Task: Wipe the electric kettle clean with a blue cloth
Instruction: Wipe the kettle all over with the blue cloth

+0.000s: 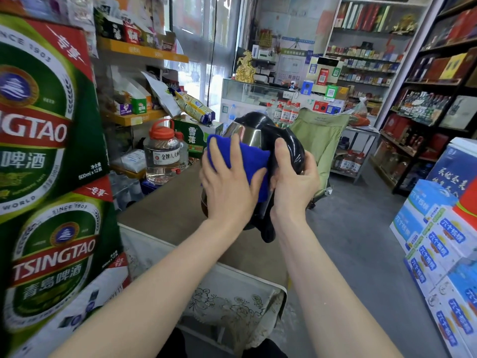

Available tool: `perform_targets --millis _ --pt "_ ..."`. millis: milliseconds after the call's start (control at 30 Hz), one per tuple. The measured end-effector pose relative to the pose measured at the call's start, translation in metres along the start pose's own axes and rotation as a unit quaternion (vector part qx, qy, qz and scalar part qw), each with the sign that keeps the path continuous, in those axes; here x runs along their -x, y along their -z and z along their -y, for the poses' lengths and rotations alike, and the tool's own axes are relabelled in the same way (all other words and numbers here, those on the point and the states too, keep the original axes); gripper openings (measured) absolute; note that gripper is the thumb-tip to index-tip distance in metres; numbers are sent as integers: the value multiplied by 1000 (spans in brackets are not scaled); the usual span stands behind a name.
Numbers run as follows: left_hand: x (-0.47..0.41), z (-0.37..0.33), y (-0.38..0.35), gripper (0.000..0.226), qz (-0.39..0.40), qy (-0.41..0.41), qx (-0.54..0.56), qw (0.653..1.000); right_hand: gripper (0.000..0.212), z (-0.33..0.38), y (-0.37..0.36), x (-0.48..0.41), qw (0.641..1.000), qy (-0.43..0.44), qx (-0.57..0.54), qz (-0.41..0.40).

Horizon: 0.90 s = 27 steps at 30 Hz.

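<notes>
Wiping step in hand. Electric kettle (247, 133) held up, tilted, off brown table (167, 210). Right hand (294, 184) wrapped round black handle (291, 146), carrying weight. Left hand (229, 182) flat, fingers spread, pressing blue cloth (247, 156) on steel side.

Judgement: mid-task; lid and base likely outstanding. Next move calls for sliding cloth round body, right hand turning kettle, grip kept firm.

Between left hand (227, 187) and kettle (258, 125), the cloth (249, 161); right hand (294, 182) on the handle side; table (167, 213) below.
</notes>
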<state>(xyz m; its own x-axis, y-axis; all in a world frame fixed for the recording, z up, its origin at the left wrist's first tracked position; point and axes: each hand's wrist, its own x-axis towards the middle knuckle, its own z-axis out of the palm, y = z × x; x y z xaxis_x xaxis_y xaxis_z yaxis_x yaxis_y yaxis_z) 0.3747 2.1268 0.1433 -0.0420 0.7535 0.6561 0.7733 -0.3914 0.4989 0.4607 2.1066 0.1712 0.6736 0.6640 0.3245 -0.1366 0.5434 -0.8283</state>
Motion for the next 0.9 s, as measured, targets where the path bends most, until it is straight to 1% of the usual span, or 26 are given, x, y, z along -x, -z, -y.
perform_targets --millis 100,167,267,333,400,467,533,600,633,733,800,833,900 --pt "-16 3 2 77 -8 -68 -24 997 27 -1 5 1 1000 3 6 22" --pt "-27 6 7 77 8 -65 22 998 24 -1 8 2 999 6 20 31" --pt "-36 17 7 73 36 -15 157 987 28 -2 11 2 998 24 49 34" --pt "-37 26 10 66 51 45 255 964 30 -1 14 3 997 28 64 44" --pt "-35 33 14 59 88 110 322 936 29 4 17 3 996 19 74 50" --pt "-34 40 15 62 120 170 371 905 26 9 19 -1 996 10 70 59" --pt "-32 47 19 72 132 197 387 891 19 16 21 -7 996 10 46 74" --pt "-34 51 25 76 148 193 392 887 18 22 25 -17 994 -3 22 105" --pt "-36 52 28 73 157 190 399 883 20 24 28 -23 992 -14 9 126" --pt "-46 49 41 50 174 180 424 870 27 28 35 -37 984 -55 -19 171" --pt "-53 48 45 40 173 163 445 864 25 28 38 -45 980 -71 -11 187" --pt "-56 47 46 43 163 153 453 863 22 29 38 -49 978 -68 10 198" --pt "-58 48 43 62 141 156 474 855 26 33 38 -56 969 -50 84 226"
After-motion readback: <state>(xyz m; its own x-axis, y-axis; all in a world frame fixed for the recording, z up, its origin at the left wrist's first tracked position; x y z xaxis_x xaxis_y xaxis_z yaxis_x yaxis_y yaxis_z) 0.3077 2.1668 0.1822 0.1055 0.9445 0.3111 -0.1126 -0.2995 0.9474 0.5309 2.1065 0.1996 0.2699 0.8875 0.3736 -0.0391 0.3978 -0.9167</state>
